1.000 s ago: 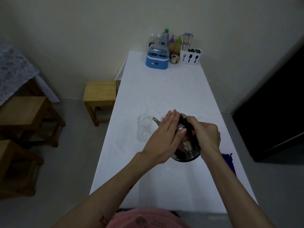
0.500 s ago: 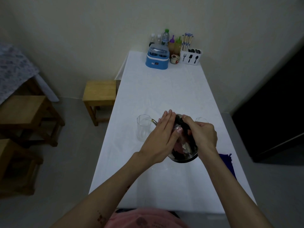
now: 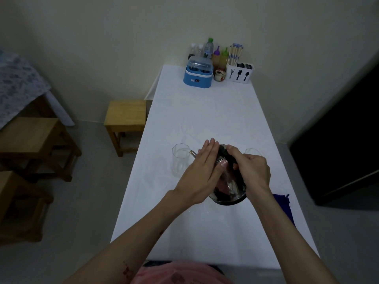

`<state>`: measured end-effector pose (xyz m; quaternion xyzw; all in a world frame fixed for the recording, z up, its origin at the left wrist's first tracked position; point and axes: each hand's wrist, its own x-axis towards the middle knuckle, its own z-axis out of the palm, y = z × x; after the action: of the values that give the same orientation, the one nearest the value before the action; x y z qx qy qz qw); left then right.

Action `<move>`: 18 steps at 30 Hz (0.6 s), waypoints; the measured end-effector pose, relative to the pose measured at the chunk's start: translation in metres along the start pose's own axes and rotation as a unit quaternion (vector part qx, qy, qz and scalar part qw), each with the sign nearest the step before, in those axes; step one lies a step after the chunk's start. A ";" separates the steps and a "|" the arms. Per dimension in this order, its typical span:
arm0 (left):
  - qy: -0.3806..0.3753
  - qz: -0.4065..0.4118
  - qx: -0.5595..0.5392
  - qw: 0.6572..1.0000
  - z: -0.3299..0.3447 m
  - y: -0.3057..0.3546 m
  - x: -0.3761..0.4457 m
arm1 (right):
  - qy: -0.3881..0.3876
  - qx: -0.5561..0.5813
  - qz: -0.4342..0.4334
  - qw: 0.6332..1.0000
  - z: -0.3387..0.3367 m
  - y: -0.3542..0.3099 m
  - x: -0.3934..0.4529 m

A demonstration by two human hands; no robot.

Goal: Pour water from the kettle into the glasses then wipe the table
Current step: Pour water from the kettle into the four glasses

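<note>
A steel kettle (image 3: 227,191) with a black handle is tipped to the left above the white table (image 3: 205,115). Its thin spout reaches the rim of a clear glass (image 3: 180,162) standing at the left. My right hand (image 3: 253,171) grips the black handle. My left hand (image 3: 203,171) lies flat with straight fingers pressed on the kettle's lid. A second clear glass (image 3: 253,152) stands behind my right hand, mostly hidden. A purple cloth (image 3: 284,206) lies on the table under my right forearm.
At the far end of the table stand a blue box (image 3: 198,74), several bottles (image 3: 209,48) and a white cutlery holder (image 3: 240,71). Wooden stools (image 3: 126,117) stand on the floor to the left. A dark cabinet (image 3: 344,140) is at the right.
The kettle has shifted slightly left and tipped further, bringing its spout to the left glass's rim. Both hands kept their hold.
</note>
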<state>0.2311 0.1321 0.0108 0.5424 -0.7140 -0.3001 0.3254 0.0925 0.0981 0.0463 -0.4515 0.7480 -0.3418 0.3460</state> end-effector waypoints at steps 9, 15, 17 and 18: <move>-0.013 -0.004 -0.001 1.000 -0.002 -0.002 -0.002 | -0.001 0.002 0.007 1.000 0.005 0.004 -0.001; -0.021 -0.007 0.000 1.000 -0.005 -0.004 -0.003 | 0.000 0.017 0.015 1.000 0.007 0.005 -0.004; -0.024 -0.008 -0.002 1.000 -0.005 -0.005 -0.003 | -0.001 0.023 0.015 1.000 0.008 0.006 -0.005; -0.025 -0.008 -0.004 1.000 -0.006 -0.005 -0.003 | 0.000 0.025 0.017 1.000 0.009 0.007 -0.005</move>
<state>0.2388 0.1332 0.0101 0.5393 -0.7162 -0.3190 0.3073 0.0987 0.1034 0.0374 -0.4301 0.7467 -0.3547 0.3629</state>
